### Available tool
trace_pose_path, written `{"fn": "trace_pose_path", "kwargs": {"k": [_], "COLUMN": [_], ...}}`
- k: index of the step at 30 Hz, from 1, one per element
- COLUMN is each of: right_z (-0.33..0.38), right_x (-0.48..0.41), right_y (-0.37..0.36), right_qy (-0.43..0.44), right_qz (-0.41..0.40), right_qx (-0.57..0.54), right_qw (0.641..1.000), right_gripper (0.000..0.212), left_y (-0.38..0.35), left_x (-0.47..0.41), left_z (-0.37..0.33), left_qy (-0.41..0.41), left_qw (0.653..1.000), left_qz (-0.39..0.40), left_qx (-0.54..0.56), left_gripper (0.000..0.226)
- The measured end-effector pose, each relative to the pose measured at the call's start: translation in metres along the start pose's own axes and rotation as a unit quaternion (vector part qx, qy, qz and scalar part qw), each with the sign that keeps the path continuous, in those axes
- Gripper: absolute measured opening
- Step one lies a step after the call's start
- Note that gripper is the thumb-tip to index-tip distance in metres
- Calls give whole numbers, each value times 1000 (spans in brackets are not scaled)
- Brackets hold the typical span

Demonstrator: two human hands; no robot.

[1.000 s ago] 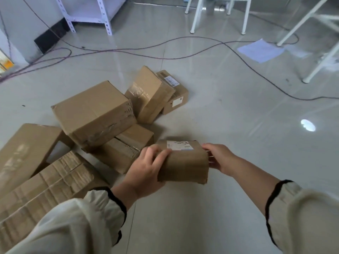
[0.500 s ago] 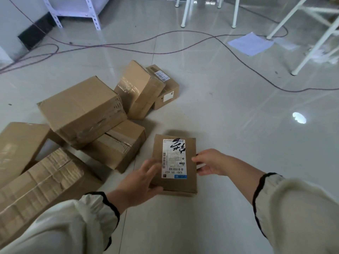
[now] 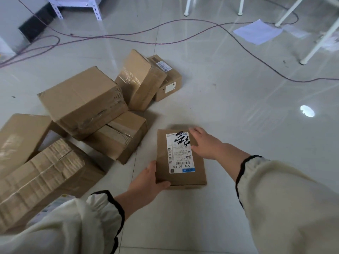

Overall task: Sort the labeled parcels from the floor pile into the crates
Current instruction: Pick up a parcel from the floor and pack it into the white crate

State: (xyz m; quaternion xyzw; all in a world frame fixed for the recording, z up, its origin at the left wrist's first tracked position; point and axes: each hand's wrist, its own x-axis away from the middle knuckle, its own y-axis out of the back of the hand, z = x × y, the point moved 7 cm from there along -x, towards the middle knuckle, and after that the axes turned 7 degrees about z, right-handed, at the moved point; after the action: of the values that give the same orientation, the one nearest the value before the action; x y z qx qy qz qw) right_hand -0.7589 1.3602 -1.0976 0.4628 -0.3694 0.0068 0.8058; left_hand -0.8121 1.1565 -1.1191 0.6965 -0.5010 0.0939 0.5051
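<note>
A small brown cardboard parcel (image 3: pixel 196 173) with a white shipping label facing up is held low over the floor, in the lower middle of the head view. My left hand (image 3: pixel 147 182) grips its near left corner, thumb on top. My right hand (image 3: pixel 205 143) lies on its far right edge with the fingers spread over the top. The floor pile of cardboard parcels (image 3: pixel 82 99) lies to the left, several boxes leaning on each other. No crate is in view.
Purple cables (image 3: pixel 165 39) snake across the glossy tiled floor behind the pile. White furniture legs (image 3: pixel 311 50) stand at the back right beside a sheet of paper (image 3: pixel 256 32). A white metal rack (image 3: pixel 77 6) is at the back left.
The parcel was turned from its side to label-up, and both hands shifted along its edges. The view has tilted down slightly.
</note>
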Motion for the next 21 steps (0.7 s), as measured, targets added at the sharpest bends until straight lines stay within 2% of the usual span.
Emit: {"fn": "trace_pose_path", "kwargs": {"k": [2, 5, 7, 8, 10, 12, 14, 16, 18, 19, 21], "right_z": [-4, -13, -21, -27, -38, -48, -52, -55, -62, -65, -68], "right_x": [4, 13, 20, 25, 38, 53, 70, 81, 84, 81, 65], "right_y": [3, 10, 10, 10, 2, -17, -36, -42, -34, -26, -2], "right_qy": [-18, -41, -61, -77, -118, -156, -176, -192, -214, -220, -210], "right_qz": [-16, -43, -19, 9, 106, 225, 311, 351, 341, 302, 142], "right_qx": [37, 30, 16, 19, 25, -1, -35, -37, -26, -32, -83], "right_qw": [999, 998, 998, 997, 987, 962, 933, 916, 915, 927, 964], "right_gripper": [65, 49, 38, 30, 32, 31, 31, 46, 68, 75, 82], "left_y": [5, 21, 31, 35, 37, 36, 32, 28, 27, 27, 15], "left_x": [1, 0, -7, -11, -20, -27, -31, -33, -31, -26, -9], "left_z": [-1, 2, 8, 12, 15, 8, -4, -15, -18, -15, -4], "left_qy": [-8, -8, 13, 26, 48, 55, 49, 35, 36, 52, 120], "left_qw": [1000, 1000, 1000, 999, 997, 993, 988, 984, 981, 977, 956], "left_qz": [5, -3, -16, -24, -39, -59, -64, -69, -89, -101, -86], "left_qx": [-18, -29, -23, -9, 34, 86, 133, 160, 170, 183, 254], "left_gripper": [73, 67, 64, 60, 50, 38, 30, 30, 35, 38, 49]}}
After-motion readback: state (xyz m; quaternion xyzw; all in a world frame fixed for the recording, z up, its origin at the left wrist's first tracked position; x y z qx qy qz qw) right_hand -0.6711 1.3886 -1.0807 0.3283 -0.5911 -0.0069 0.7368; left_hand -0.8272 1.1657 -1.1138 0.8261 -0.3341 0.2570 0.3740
